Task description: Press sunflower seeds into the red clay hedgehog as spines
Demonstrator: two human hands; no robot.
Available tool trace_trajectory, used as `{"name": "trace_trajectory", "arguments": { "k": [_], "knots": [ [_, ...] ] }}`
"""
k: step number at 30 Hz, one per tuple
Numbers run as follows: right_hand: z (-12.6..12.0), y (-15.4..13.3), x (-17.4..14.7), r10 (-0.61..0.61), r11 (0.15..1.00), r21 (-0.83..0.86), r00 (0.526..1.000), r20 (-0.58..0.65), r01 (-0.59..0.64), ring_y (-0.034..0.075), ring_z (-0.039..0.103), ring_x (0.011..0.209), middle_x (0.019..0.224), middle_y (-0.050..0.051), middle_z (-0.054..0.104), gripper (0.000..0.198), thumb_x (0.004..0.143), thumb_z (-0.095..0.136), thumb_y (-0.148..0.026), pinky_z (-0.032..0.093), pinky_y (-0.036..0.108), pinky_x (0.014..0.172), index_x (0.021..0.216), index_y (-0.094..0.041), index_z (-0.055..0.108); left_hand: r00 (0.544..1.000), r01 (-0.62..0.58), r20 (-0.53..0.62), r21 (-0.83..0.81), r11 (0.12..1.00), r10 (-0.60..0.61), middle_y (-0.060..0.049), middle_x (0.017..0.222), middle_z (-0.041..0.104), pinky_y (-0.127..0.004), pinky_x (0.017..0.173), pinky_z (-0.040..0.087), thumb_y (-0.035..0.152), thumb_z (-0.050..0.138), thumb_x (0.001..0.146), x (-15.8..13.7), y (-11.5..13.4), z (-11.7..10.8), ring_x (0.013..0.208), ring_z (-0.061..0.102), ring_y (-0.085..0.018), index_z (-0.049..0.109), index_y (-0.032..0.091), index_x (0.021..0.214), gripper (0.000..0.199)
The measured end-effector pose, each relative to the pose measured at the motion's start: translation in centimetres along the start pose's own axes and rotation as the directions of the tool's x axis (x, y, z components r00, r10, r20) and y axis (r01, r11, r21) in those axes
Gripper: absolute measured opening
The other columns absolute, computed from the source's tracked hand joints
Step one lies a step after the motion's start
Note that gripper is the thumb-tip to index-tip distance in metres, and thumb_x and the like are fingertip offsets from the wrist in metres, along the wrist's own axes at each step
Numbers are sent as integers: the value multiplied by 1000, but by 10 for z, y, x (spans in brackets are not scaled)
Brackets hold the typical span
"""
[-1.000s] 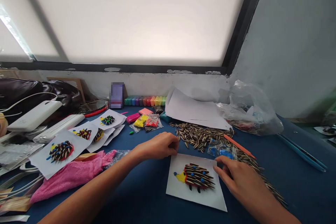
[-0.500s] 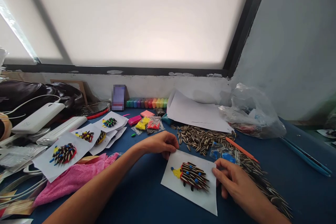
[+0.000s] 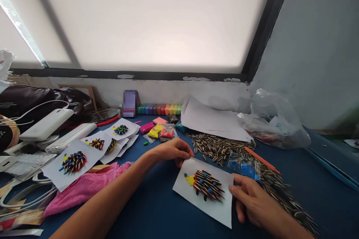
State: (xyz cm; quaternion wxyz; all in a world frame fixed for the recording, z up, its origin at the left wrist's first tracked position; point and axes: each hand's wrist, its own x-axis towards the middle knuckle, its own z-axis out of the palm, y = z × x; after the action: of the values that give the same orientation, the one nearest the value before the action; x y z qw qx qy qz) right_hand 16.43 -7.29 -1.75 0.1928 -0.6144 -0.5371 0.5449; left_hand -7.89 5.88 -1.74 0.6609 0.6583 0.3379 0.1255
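Note:
A square of white paper [image 3: 202, 209] lies tilted between my two hands. It carries a hedgehog figure [image 3: 209, 185] with a yellow clay head, a blue nose, a red body covered in striped sunflower seeds, and small blue balls. My left hand [image 3: 175, 152] pinches the sheet's upper left corner between thumb and fingers. At the right edge, my right hand [image 3: 251, 198] grips the paper with the thumb on top and the fingers partly hidden below. Close beyond my right hand is a clear packet of blue clay [image 3: 246, 170].
Sunflower seeds [image 3: 213, 145] spread behind and to the right, with an orange stick-like tool [image 3: 262, 160] on them. At left are finished hedgehog cards [image 3: 95, 153], a pink cloth [image 3: 81, 194] and white power banks [image 3: 46, 124]. Blank paper [image 3: 215, 117] and a plastic bag [image 3: 276, 127] stand behind.
The view has shifted slightly, so the surroundings appear a little further right. Both hands keep hold of the paper, which has barely moved.

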Motion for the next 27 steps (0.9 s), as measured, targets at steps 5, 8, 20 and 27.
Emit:
{"name": "trace_trajectory", "arguments": {
  "k": [5, 8, 20, 27],
  "knots": [
    [0, -2, -2, 8, 997, 82, 1000, -6, -8, 5, 21, 34, 42, -10, 43, 48, 77, 51, -61, 12, 18, 35, 98, -17, 56, 1000, 8, -14, -36, 999, -8, 3, 66, 62, -21, 50, 45, 32, 72, 76, 0, 0, -2, 49, 56, -8, 66, 12, 89, 24],
    [-2, -4, -4, 11, 993, 116, 1000, -26, -8, 5, 21, 35, 44, -9, 45, 46, 78, 52, -61, 11, 18, 36, 95, -19, 57, 999, 8, -49, -44, 999, -10, 2, 65, 62, -21, 49, 44, 41, 67, 81, 1, -1, -2, 49, 57, -8, 65, 13, 93, 31],
    [-6, -5, -7, 41, 969, 247, 995, -86, -19, 5, 24, 39, 44, -8, 46, 45, 71, 66, -54, 15, 18, 38, 99, -18, 59, 919, -12, -380, 234, 972, 103, 3, 60, 54, -19, 41, 31, 32, 37, 96, 10, -5, 14, 39, 43, -7, 58, 13, 97, 29],
    [-13, -15, -16, 118, 953, 301, 964, -238, -42, 7, 32, 44, 48, -5, 48, 50, 60, 71, -61, 27, 18, 40, 89, -21, 64, 864, 25, -403, 633, 774, 302, -6, 81, 66, -26, 65, 38, 27, 53, 85, 6, -3, 30, 78, 61, -21, 61, 17, 85, 13]
  ]
}}
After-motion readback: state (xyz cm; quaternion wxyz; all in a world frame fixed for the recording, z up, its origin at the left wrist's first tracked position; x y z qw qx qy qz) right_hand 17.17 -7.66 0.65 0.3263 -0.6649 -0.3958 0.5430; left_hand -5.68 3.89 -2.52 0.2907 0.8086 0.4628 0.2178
